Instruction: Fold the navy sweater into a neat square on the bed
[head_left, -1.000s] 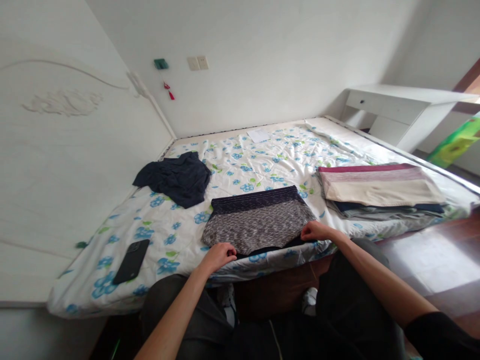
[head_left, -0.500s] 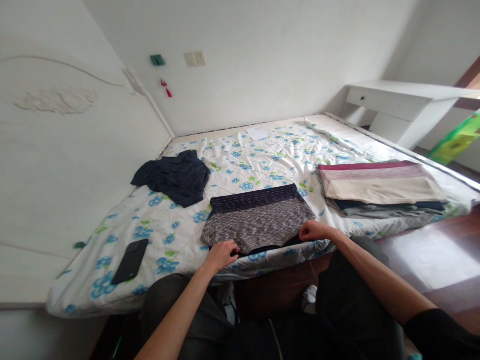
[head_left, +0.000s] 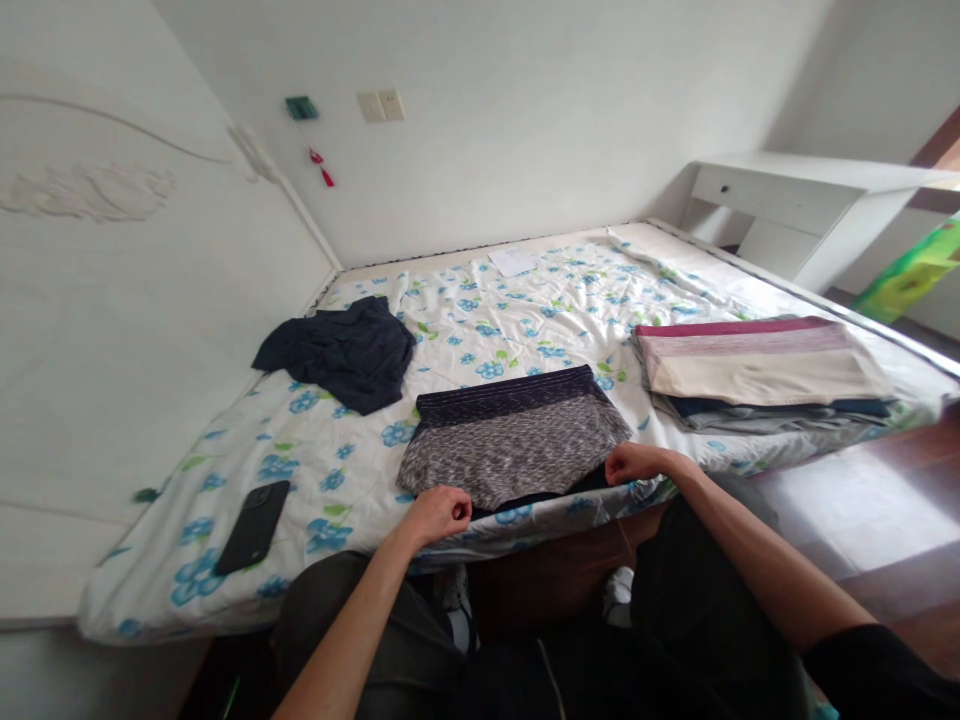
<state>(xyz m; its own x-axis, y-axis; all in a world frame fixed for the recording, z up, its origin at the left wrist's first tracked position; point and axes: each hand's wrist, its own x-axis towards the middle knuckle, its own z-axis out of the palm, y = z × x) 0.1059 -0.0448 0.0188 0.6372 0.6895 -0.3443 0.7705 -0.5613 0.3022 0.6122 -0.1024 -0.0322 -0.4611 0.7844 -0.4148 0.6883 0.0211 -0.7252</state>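
A grey marled garment [head_left: 514, 447] with a dark navy band along its far edge lies flat near the front edge of the bed [head_left: 525, 300]. My left hand [head_left: 435, 512] pinches the garment's near left corner, fingers curled on the fabric. At the near right corner my right hand [head_left: 634, 462] grips the hem in the same way. A dark layer shows under the garment's near edge between my hands.
A crumpled dark navy garment [head_left: 337, 350] lies at the left. A stack of folded clothes [head_left: 757, 375] sits at the right. A black phone [head_left: 253, 526] lies at the front left, a white paper [head_left: 511, 260] at the far side. A white desk [head_left: 795, 205] stands beyond the bed.
My left hand has drawn back slightly toward the bed's edge and closed tighter on the corner. The view has shifted a little; the garment lies as before.
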